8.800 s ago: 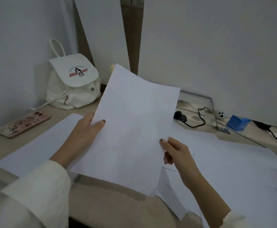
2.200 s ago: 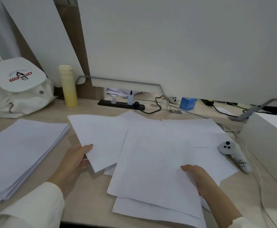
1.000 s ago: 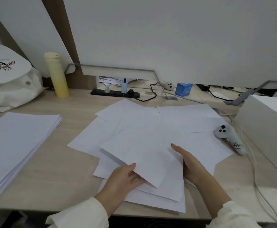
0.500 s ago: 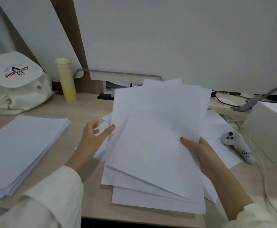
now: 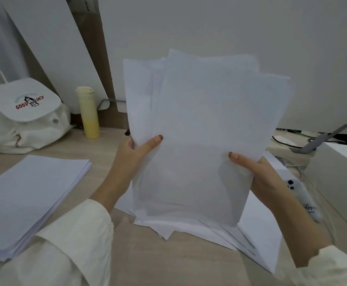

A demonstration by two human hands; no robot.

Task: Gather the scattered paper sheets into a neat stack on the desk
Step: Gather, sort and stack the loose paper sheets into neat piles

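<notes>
Each grip is a pinch on a side edge of the sheaf [image 5: 205, 129]: the left hand [image 5: 134, 155] lays its thumb across the front at the left edge, the right hand [image 5: 259, 176] does the same at the right edge, and the fingers behind the paper are hidden. The sheaf stands upright over the middle of the table [image 5: 168, 259], and whether its lower edge touches anything cannot be told. Its top edges are stepped and fanned, so the sheets are not yet square. Slackening either pinch to tap them level could let inner sheets slide out and fall. The finished stack [image 5: 30, 195] lies at the near left. A sleeve crossing it while the sheaf is carried over could skew its top sheets. The loose sheets [image 5: 259, 242] lie directly beneath the sheaf and reach toward the near right edge. Tapping down on that uneven layer would likely square the sheaf badly and could nudge a sheet off the table. The bottle [image 5: 88, 112] stands upright at the far left, and a wide leftward swing might tip it. The controller [image 5: 298, 193] lies just beside the right wrist, seemingly on the paper, so pulling those sheets could drag it along.
</notes>
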